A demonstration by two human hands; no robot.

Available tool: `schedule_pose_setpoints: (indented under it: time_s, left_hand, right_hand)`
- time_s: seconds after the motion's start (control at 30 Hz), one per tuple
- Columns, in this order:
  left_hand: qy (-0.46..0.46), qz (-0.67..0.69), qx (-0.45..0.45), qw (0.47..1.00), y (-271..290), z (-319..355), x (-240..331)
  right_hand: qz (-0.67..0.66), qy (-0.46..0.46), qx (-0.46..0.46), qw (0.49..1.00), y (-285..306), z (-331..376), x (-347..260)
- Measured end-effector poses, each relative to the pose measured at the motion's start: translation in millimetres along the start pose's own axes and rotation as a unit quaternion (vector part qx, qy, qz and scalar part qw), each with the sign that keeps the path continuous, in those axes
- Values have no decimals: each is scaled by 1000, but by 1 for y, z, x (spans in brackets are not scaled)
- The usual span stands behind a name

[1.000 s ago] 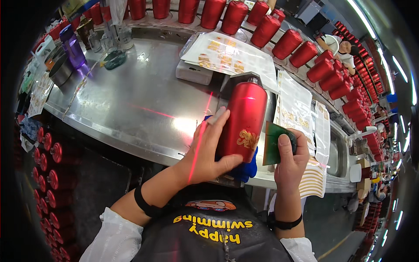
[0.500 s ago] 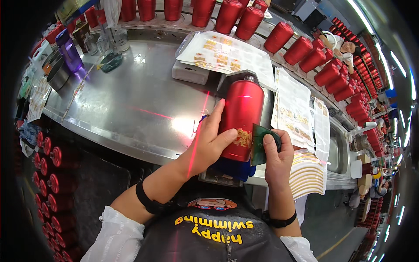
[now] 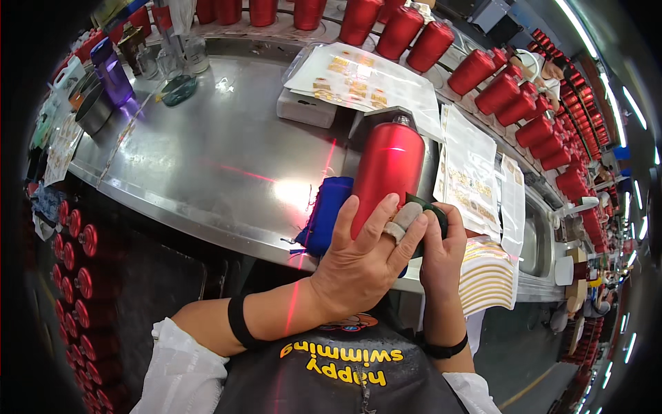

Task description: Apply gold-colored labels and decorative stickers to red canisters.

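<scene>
A glossy red metal bottle (image 3: 390,162) lies in front of me, its silver threaded neck pointing away, against a dark bracket (image 3: 365,117). My left hand (image 3: 365,259) spreads its fingers over the bottle's near end, with pale wraps on two fingers. Those fingertips reach to my right hand. Thumb and fingers of my right hand (image 3: 445,252) pinch a dark green flat scraper (image 3: 436,207) at the bottle's right side. The gold pattern low on the bottle is hidden behind my left hand. A folded blue cloth (image 3: 329,217) lies left of the bottle.
Sheets with gold decals (image 3: 358,76) lie on a white box (image 3: 303,109), more decal sheets (image 3: 472,165) on the right. Curved white strips (image 3: 488,272) hang over the front edge near a sink (image 3: 534,238). Red bottles (image 3: 403,33) line the conveyor; a purple bottle (image 3: 112,72) stands far left.
My left hand has moved from the bottle's left side to its near end, covering the gold pattern and meeting the scraper. The blue cloth shows more. Bottles on the conveyor have shifted.
</scene>
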State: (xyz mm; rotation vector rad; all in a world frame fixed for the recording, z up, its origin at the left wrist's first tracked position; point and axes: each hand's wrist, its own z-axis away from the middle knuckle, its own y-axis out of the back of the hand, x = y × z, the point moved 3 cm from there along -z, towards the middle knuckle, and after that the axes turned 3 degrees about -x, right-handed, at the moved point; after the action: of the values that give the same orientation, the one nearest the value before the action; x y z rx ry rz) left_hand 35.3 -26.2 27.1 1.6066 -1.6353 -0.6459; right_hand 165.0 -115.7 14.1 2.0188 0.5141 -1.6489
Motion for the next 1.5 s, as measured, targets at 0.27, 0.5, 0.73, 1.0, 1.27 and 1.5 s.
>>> schedule_pose_setpoints:
  time_s: [0.27, 0.5, 0.73, 1.0, 1.27, 1.5]
  left_hand:
    - [87, 14, -2, 996, 6, 24, -24]
    - [161, 107, -25, 981, -1, 27, -45]
    - [128, 118, 18, 985, -8, 23, -50]
    - [123, 144, 7, 982, -17, 24, -50]
    - [118, 181, -11, 976, -26, 24, -55]
    - [149, 254, -17, 955, -35, 35, -64]
  right_hand:
    - [44, 5, -12, 999, -1, -5, -5]
    - [301, 370, -312, 822, -37, 4, -74]
    - [220, 347, -377, 830, -47, 10, -85]
    - [212, 200, -176, 940, 23, 39, -50]
    - [535, 85, 45, 839, 212, 72, -6]
    - [561, 84, 102, 817, 219, 148, 37]
